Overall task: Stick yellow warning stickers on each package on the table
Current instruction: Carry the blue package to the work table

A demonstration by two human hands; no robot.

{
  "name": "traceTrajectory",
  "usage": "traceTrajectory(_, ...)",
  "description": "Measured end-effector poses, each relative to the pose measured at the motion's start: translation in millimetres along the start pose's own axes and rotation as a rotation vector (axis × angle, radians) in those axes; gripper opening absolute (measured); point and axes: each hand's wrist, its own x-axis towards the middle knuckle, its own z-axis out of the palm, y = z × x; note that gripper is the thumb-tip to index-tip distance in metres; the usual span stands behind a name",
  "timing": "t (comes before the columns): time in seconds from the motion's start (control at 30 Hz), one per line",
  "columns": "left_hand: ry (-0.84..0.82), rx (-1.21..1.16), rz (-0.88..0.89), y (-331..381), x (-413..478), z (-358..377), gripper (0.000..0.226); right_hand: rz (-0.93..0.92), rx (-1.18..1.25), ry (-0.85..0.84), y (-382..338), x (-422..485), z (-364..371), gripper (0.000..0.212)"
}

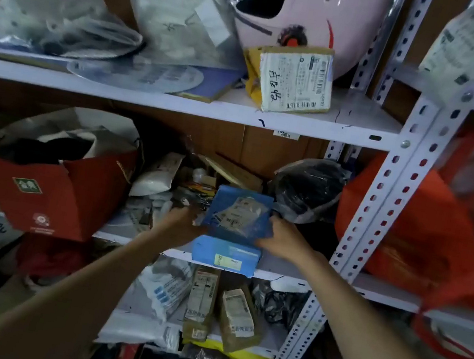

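red paper bag (39,193): it stands at the left of the middle shelf, near the left forearm. A wide elbow swing could tip it.
left hand (183,222): it reaches the left edge of the blue package. Blur hides whether its fingers curl round it, so I cannot tell its grip. If this side is only touched, the load probably hangs on the other hand.
blue package (236,220): it sits at the front of the middle shelf (292,271), between both hands and not on any table. Its top film looks glossy, so it may slide out. No yellow sticker shows.
loose clutter (196,188): it lies just behind the package. Dragging the package out could pull small items off the shelf.
right hand (282,240): thumb and fingers clamp the package's right edge.
black wrapped bundle (306,191): it sits just beside that hand, and a knock could roll it forward.
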Motion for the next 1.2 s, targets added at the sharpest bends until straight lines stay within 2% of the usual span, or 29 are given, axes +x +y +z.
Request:
traceTrajectory(0.07,-0.066,-0.138,-0.049,7.1,6.4,6.7,0.047,-0.053,0.04,0.012,0.9,7.2,6.9,0.06)
traceTrajectory(0.13,-0.15,-0.388,-0.071,9.7,8.8,15.1,0.043,-0.037,0.065,0.009,4.0,12.0,18.2,0.064)
traceTrajectory(0.2,-0.164,-0.537,-0.091,-1.2,15.2,30.5,0.052,-0.007,0.143,-0.016,12.9,19.8,30.3,0.066)
traceTrajectory(0.27,-0.124,-0.626,-0.065,-8.5,13.9,40.1,0.055,0.049,0.323,-0.05,15.4,20.0,36.1,0.062)
traceTrajectory(0.37,-0.13,-0.827,-0.105,-7.5,8.9,44.6,0.057,0.132,0.565,-0.111,17.1,15.4,40.9,0.043)
traceTrajectory(0.4,-0.131,-0.874,-0.124,-6.0,9.2,45.5,0.055,0.162,0.641,-0.128,14.6,12.7,43.1,0.044)
traceTrajectory(0.5,-0.128,-0.862,-0.151,-4.9,6.6,44.2,0.048,0.166,0.743,-0.038,14.6,10.2,56.4,0.059)
traceTrajectory(0.63,-0.081,-0.817,-0.198,-19.1,-0.3,44.2,0.069,0.193,0.814,0.031,0.9,5.1,64.2,0.065)
traceTrajectory(0.77,-0.107,-0.824,-0.127,-32.5,-11.5,41.0,0.084,0.203,0.818,0.071,-10.4,-11.7,70.7,0.079)
traceTrajectory(0.83,-0.112,-0.821,-0.09,-35.4,-26.2,30.6,0.09,0.197,0.828,0.118,-20.6,-26.2,78.3,0.067)
traceTrajectory(0.93,-0.143,-0.839,-0.045,-42.9,-48.0,21.7,0.078,0.186,0.835,0.186,-44.9,-51.3,89.1,0.063)
traceTrajectory(1.03,-0.15,-0.824,0.052,-52.2,-70.8,14.0,0.08,0.241,0.85,0.264,-67.9,-77.9,99.8,0.073)
traceTrajectory(1.13,-0.165,-0.845,0.179,-56.1,-91.1,6.1,0.082,0.243,0.849,0.363,-86.7,-103.9,111.7,0.073)
traceTrajectory(1.2,-0.184,-0.831,0.251,-52.2,-100.9,3.4,0.071,0.254,0.853,0.441,-95.7,-125.0,116.9,0.072)
